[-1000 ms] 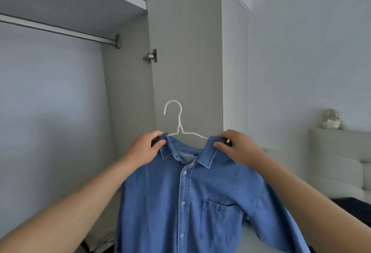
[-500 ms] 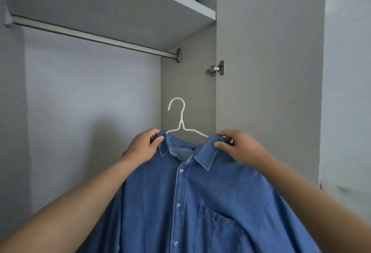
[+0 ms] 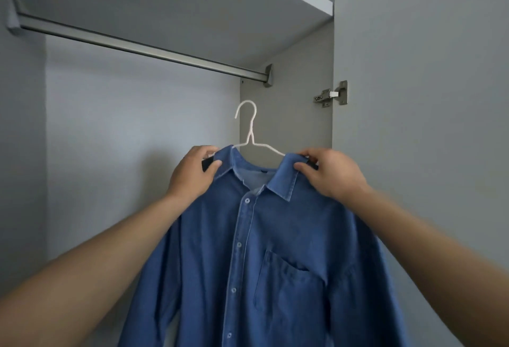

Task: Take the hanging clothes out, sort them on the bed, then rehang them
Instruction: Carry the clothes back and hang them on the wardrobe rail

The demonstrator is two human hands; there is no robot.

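Closest, the denim shirt [image 3: 264,250] fills the six o'clock part of the view on a white hanger [image 3: 249,129]. Left hand [image 3: 192,174] and right hand [image 3: 327,173] each have fingers curled round a shoulder beside the collar. Beyond, toward eleven o'clock, runs the closet rail [image 3: 143,47], hook below it, apart.

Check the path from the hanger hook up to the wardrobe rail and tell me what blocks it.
Nothing visible blocks it. The white hanger hook is below the rail, with open space between them. The rail's visible length is bare. The left hand and right hand hold the denim shirt at its shoulders.
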